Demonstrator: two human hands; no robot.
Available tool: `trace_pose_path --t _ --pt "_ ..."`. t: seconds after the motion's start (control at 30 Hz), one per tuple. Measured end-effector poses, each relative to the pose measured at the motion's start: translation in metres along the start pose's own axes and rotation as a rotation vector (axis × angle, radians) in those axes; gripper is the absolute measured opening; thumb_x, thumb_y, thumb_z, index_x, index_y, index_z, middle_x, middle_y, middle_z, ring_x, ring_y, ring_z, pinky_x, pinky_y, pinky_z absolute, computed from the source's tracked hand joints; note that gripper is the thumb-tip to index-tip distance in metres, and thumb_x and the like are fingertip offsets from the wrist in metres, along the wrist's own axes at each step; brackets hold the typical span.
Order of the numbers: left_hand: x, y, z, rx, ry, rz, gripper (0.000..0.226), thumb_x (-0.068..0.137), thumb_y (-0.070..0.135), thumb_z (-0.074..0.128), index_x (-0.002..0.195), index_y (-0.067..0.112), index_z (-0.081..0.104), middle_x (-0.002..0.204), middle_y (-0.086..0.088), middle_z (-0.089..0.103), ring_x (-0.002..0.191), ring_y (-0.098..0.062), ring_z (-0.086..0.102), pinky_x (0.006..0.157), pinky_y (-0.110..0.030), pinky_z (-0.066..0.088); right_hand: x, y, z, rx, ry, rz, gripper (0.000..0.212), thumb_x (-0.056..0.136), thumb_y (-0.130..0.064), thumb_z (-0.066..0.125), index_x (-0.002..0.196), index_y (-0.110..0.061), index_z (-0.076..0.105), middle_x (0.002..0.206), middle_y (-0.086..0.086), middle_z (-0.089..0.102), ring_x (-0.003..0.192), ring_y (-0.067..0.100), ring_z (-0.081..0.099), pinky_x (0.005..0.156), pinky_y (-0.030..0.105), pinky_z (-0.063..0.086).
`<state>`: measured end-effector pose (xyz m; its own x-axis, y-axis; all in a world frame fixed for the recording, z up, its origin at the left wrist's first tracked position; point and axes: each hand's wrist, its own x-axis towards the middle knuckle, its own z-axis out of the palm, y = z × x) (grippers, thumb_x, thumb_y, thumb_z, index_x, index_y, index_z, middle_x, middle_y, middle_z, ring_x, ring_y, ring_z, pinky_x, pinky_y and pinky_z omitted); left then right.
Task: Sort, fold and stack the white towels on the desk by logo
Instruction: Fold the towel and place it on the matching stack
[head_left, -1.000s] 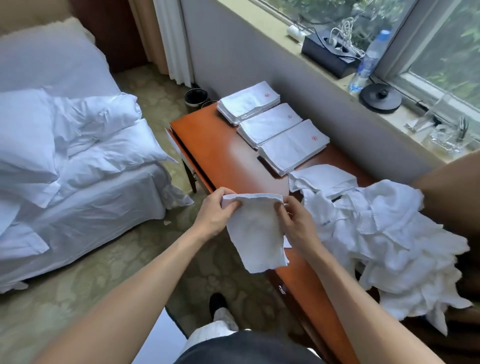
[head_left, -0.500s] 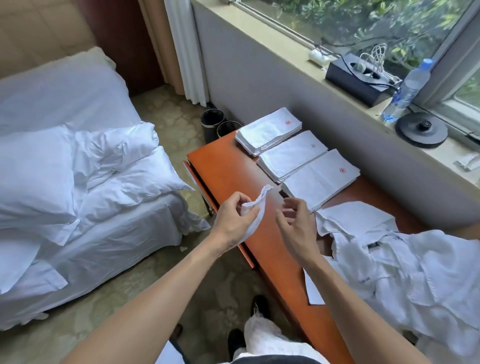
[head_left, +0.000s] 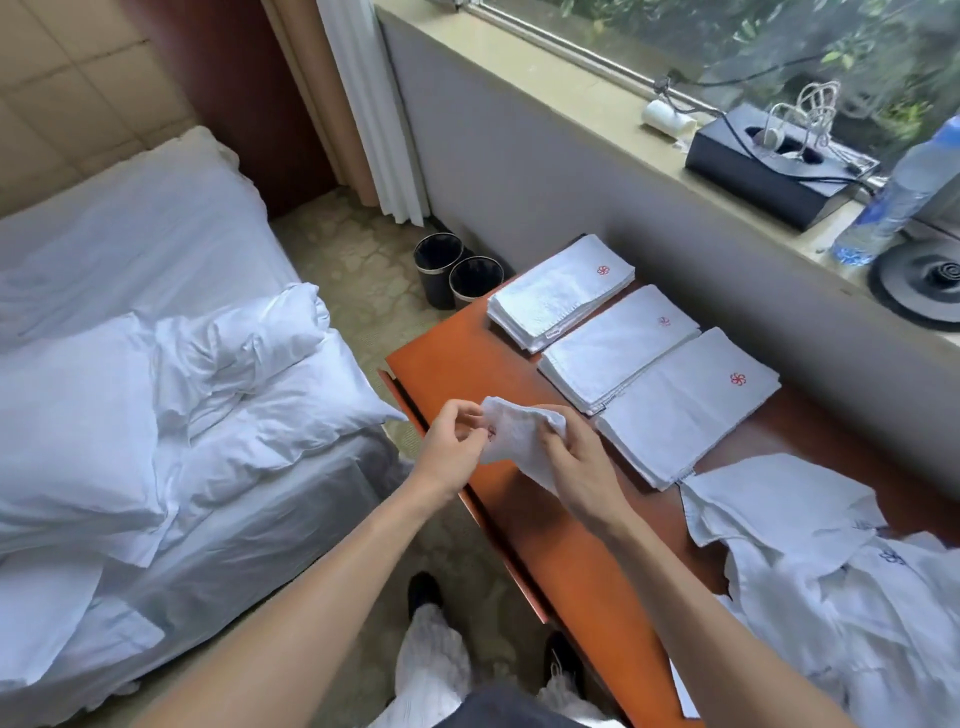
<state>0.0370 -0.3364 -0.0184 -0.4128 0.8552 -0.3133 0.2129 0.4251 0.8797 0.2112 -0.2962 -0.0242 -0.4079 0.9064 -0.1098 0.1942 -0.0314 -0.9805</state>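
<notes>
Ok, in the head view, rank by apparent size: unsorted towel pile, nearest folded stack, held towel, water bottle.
1. unsorted towel pile, largest though cropped by the frame.
2. nearest folded stack.
3. held towel and water bottle: unranked; they look alike, one bunched, one cropped and farther away.

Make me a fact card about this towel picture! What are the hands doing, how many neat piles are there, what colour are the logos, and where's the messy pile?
Hands: left hand and right hand both hold one small towel over the desk
Neat piles: three folded stacks in a row
Top logos: red
Messy pile: unfolded heap on the right, one blue logo showing
</notes>
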Motion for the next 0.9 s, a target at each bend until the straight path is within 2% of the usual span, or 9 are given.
trace_pose_path --t 0.13,0.3,0.4,0.47,0.53,0.6,0.7,0.83,0.9 --pt "0.059 -0.009 -0.020 -0.087 -0.245 -0.131 0.053 0.099 0.016 0.065 0.147 0.014 0.044 0.138 -0.005 0.052 0.127 -0.016 0.051 0.097 -0.023 0.042 0.036 -0.004 0.014 0.028 0.027 0.074 0.021 0.108 -0.037 0.050 0.109 -0.036 0.072 0.108 -0.013 0.074 0.101 0.006 0.069 0.085 0.026 0.055" --pt "0.123 -0.013 -0.049 -0.333 -0.477 -0.230 0.035 0.101 0.016 0.057 0.132 0.001 0.063 0.141 -0.018 0.059 0.133 -0.032 0.055 0.117 -0.051 0.040 0.079 -0.013 0.044 0.007 0.141 0.184 0.033 0.101 -0.062 0.050 0.116 -0.042 0.070 0.114 -0.016 0.071 0.110 0.009 0.068 0.096 0.042 0.057" --pt "0.157 -0.007 -0.066 -0.334 -0.463 -0.206 0.029 0.097 0.006 0.060 0.125 0.002 0.066 0.126 -0.022 0.069 0.121 -0.037 0.064 0.109 -0.052 0.049 0.098 -0.020 0.060 0.016 0.232 0.213 0.034 0.100 -0.064 0.053 0.116 -0.040 0.070 0.112 -0.014 0.072 0.107 0.008 0.069 0.089 0.036 0.060" --pt "0.179 0.000 -0.072 -0.295 -0.454 -0.162 0.028 0.096 0.008 0.067 0.123 0.004 0.064 0.117 -0.017 0.072 0.104 -0.028 0.070 0.093 -0.042 0.056 0.107 -0.027 0.066 -0.003 0.325 0.218 0.025 0.101 -0.059 0.054 0.110 -0.043 0.070 0.106 -0.019 0.072 0.098 -0.001 0.069 0.073 0.020 0.058" --pt "0.193 0.007 -0.073 -0.199 -0.438 -0.044 0.021 0.094 0.013 0.071 0.114 0.010 0.063 0.107 -0.011 0.073 0.092 -0.017 0.067 0.082 -0.031 0.054 0.109 -0.031 0.068 -0.048 0.379 0.226 0.021 0.104 -0.054 0.052 0.109 -0.041 0.068 0.102 -0.022 0.071 0.093 -0.005 0.067 0.069 0.013 0.053" --pt "0.205 0.016 -0.068 -0.105 -0.448 0.054 0.015 0.093 0.017 0.072 0.104 0.014 0.062 0.104 -0.010 0.072 0.090 -0.017 0.065 0.082 -0.033 0.052 0.110 -0.029 0.067 -0.104 0.415 0.248 0.028 0.107 -0.051 0.048 0.111 -0.030 0.066 0.102 -0.012 0.070 0.095 0.006 0.065 0.072 0.021 0.054" --pt "0.213 0.030 -0.048 -0.050 -0.497 0.150 0.013 0.095 0.017 0.069 0.100 0.011 0.058 0.101 -0.015 0.071 0.089 -0.021 0.065 0.084 -0.038 0.052 0.108 -0.020 0.058 -0.145 0.492 0.310 0.043 0.108 -0.045 0.047 0.109 -0.003 0.061 0.107 0.020 0.065 0.097 0.034 0.060 0.081 0.050 0.050" --pt "0.223 0.046 -0.013 0.054 -0.536 0.318 0.018 0.098 0.014 0.063 0.092 0.016 0.047 0.084 0.000 0.058 0.072 0.000 0.052 0.066 -0.017 0.042 0.116 -0.010 0.031 -0.108 0.624 0.332 0.049 0.107 -0.045 0.049 0.105 0.003 0.058 0.102 0.025 0.063 0.085 0.025 0.058 0.079 0.050 0.050" --pt "0.229 0.054 0.005 0.074 -0.527 0.332 0.017 0.099 0.014 0.061 0.093 0.015 0.045 0.081 0.007 0.052 0.066 0.004 0.047 0.064 -0.015 0.040 0.123 -0.002 0.011 -0.008 0.617 0.351 0.044 0.107 -0.043 0.051 0.109 0.001 0.061 0.099 0.018 0.066 0.088 0.023 0.062 0.079 0.040 0.053"
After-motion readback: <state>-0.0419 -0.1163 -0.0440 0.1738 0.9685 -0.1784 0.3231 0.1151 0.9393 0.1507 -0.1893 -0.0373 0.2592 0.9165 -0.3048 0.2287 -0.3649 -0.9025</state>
